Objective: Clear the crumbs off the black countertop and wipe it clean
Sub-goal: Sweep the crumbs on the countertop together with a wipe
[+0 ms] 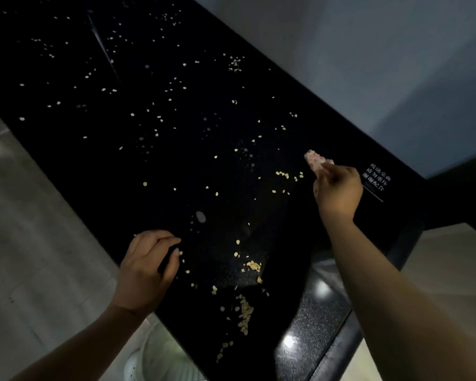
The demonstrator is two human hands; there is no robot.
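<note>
Your right hand (338, 189) is reaching out over the black countertop (99, 171). Its thumb and fingers are closed in a pinch on a pink speckled cloth (317, 160). The cloth sticks out beyond your fingertips, up and to the left, and whether it touches the surface cannot be told.

Your left hand (146, 268) sits at the near edge of the countertop with the back of the hand facing you. Its fingers (173, 261) are curled inward toward the thumb, with a dark gap between them. Whether they hold anything cannot be told.

Pale yellow crumbs (245, 312) are scattered across the whole countertop:
- A small line of them lies just left of your right fingertips.
- One or two lie right beside your left fingertips.
- The thickest clusters lie between your two hands, to the right of your left fingers and near the closest edge.
- Many finer specks spread well beyond both hands toward the far end.

White printed lettering (378, 177) sits on the countertop just past your right knuckles.
</note>
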